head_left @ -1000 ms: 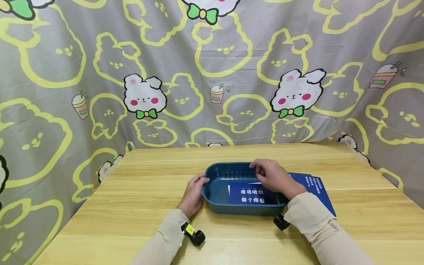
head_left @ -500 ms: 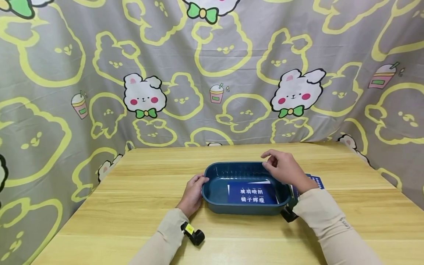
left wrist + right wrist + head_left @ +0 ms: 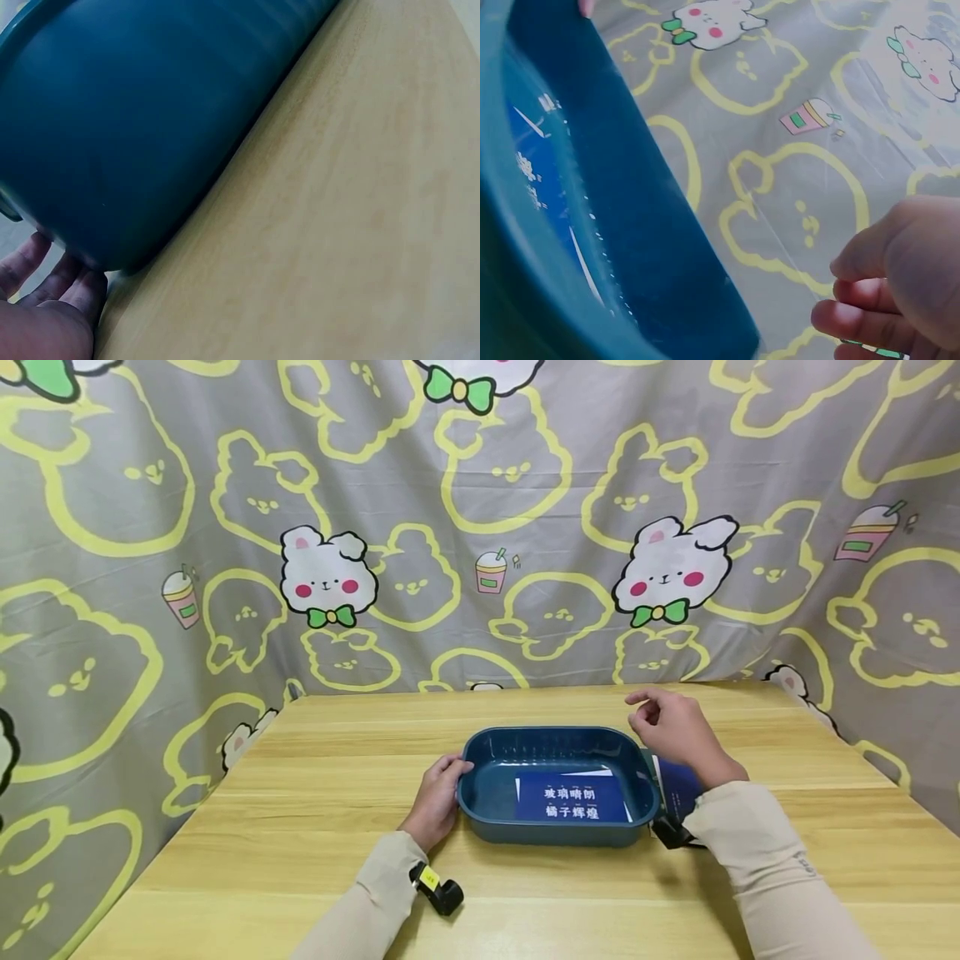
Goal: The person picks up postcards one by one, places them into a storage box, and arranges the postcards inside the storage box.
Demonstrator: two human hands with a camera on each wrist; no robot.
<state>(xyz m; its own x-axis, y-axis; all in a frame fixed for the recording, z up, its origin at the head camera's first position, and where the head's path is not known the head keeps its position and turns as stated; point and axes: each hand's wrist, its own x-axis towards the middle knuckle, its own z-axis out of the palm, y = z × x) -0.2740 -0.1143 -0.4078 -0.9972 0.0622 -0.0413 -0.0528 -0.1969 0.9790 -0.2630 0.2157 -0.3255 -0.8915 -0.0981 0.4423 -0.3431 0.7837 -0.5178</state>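
Just below frame centre, the left hand (image 3: 437,802) grips the left rim of a glossy, round-cornered teal plastic tub (image 3: 555,835); the right hand (image 3: 678,735), fingers loosely curled around nothing, hangs near its right end. Flat inside the tub lies a blue printed sheet (image 3: 573,799); a second blue sheet (image 3: 678,785) shows just right of it. Beneath spreads a wood-grain table (image 3: 337,760); a creased grey curtain (image 3: 420,485) with white rabbits fills the upper frame. White characters on the inner sheet read 玻璃晴朗 橘子辉煌
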